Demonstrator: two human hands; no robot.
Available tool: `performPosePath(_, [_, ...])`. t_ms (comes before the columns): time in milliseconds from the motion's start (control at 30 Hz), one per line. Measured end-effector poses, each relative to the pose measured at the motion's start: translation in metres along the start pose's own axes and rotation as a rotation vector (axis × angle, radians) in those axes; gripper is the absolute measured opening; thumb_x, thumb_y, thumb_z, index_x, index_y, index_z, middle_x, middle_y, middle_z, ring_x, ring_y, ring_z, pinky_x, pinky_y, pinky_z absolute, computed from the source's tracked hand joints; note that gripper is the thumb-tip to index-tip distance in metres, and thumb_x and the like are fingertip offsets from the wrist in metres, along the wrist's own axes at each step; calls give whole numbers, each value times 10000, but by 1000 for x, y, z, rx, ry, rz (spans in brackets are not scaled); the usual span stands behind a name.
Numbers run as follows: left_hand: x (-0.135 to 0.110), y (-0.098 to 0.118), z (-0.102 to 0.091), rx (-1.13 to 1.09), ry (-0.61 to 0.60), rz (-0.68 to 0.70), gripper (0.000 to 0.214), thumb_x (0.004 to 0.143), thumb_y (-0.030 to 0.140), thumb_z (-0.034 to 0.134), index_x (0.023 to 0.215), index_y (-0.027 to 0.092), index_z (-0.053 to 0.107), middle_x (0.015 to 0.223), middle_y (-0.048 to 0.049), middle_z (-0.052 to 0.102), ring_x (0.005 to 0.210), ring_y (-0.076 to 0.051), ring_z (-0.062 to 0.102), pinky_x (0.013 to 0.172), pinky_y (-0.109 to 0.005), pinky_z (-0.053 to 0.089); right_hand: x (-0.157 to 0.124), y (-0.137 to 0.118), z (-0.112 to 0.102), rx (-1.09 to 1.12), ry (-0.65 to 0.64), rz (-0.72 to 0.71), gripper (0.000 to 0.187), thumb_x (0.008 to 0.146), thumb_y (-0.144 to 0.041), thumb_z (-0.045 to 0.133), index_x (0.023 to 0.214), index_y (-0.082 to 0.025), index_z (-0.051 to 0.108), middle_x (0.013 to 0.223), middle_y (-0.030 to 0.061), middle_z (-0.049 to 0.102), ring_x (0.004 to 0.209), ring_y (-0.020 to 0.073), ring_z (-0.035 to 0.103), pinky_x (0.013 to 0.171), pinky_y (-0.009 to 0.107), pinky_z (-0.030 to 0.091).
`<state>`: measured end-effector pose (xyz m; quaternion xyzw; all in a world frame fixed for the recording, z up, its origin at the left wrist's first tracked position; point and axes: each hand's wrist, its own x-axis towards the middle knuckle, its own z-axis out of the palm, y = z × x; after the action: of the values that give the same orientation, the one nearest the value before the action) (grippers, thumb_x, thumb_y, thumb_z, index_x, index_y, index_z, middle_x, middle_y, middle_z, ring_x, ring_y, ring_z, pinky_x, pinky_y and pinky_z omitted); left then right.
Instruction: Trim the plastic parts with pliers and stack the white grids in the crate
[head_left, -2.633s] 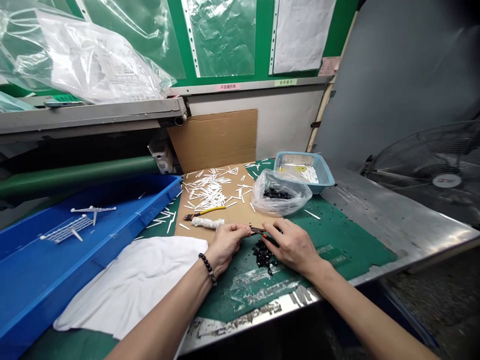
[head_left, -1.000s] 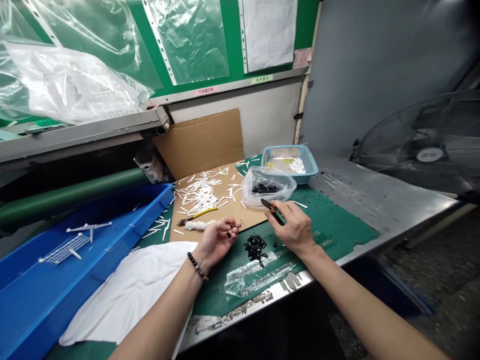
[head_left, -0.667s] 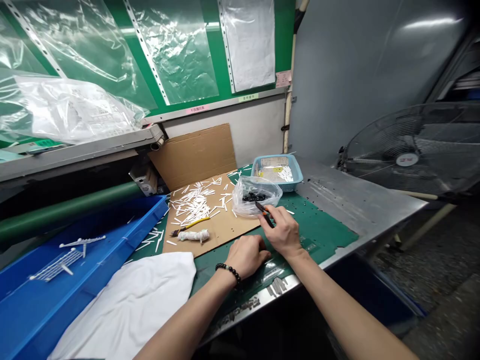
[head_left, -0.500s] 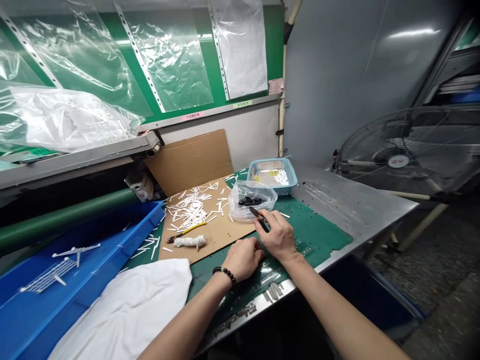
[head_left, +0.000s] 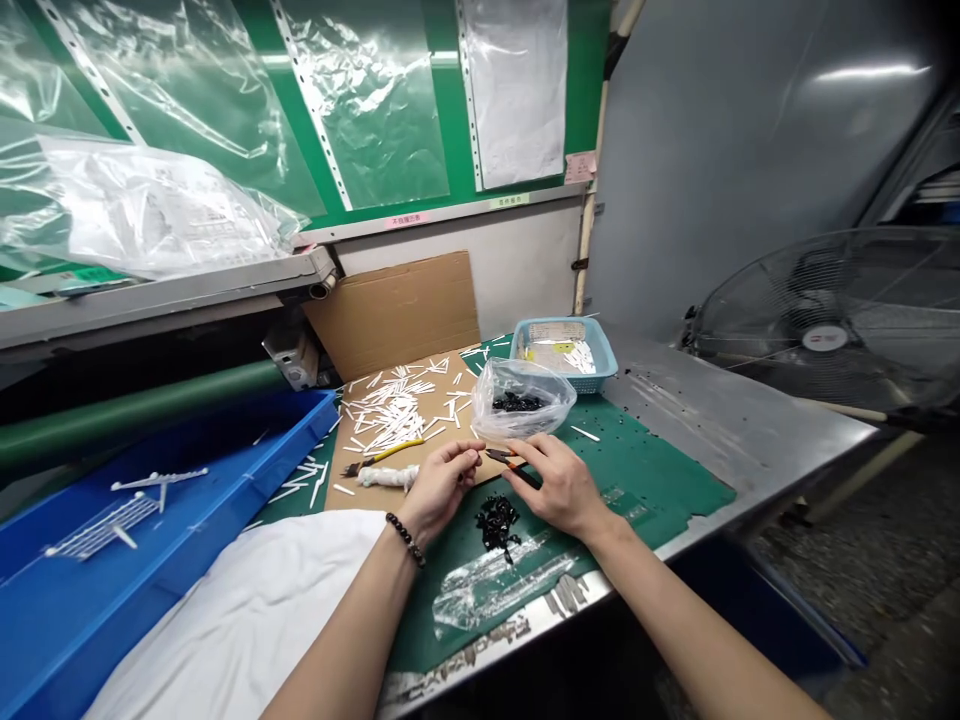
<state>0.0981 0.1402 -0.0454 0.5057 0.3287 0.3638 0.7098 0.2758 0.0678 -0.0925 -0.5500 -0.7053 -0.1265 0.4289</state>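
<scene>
My left hand [head_left: 439, 486] is pinched, thumb against fingertips, on a tiny dark part held just left of the cutter's jaws. My right hand [head_left: 559, 485] grips small cutters [head_left: 508, 462] with orange and black handles, the tip pointing left at that pinch. Below both hands a heap of small black plastic parts [head_left: 496, 518] lies on the green cutting mat [head_left: 645, 465]. Behind the hands stands a clear plastic bag [head_left: 523, 398] with more black parts inside.
A cardboard sheet [head_left: 420, 440] strewn with white sticks holds a yellow-handled tool [head_left: 379, 457] and a white wrapped piece [head_left: 386, 476]. A light-blue basket [head_left: 564, 350] sits behind the bag, a blue tray [head_left: 150, 500] at left, a white cloth [head_left: 247, 610] near me, a fan [head_left: 832, 320] at right.
My left hand reached down onto the black heap, then rose in a pinch to the cutter's tip. My right hand drew the cutters back from the bag toward it. The camera swung about.
</scene>
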Motion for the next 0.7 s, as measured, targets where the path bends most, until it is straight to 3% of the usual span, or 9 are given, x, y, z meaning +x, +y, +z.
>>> performPosePath(200, [-2, 3, -7, 17, -29, -2, 329, 609, 253, 808, 862, 102, 662, 715, -3, 592, 579, -54, 441, 553, -191, 317, -1, -3, 4, -63, -79, -43, 286, 916, -335, 546, 1165, -200, 584, 1034, 82, 593, 947, 243, 540, 852, 369, 433])
performPosePath(700, [-3, 7, -13, 232, -55, 42, 348, 648, 329, 777, 885, 92, 686, 742, -25, 624, 541, -52, 398, 511, -211, 256, -1, -6, 2, -186, -54, -60, 313, 929, -344, 528, 1191, -183, 592, 998, 85, 590, 908, 236, 525, 821, 349, 417])
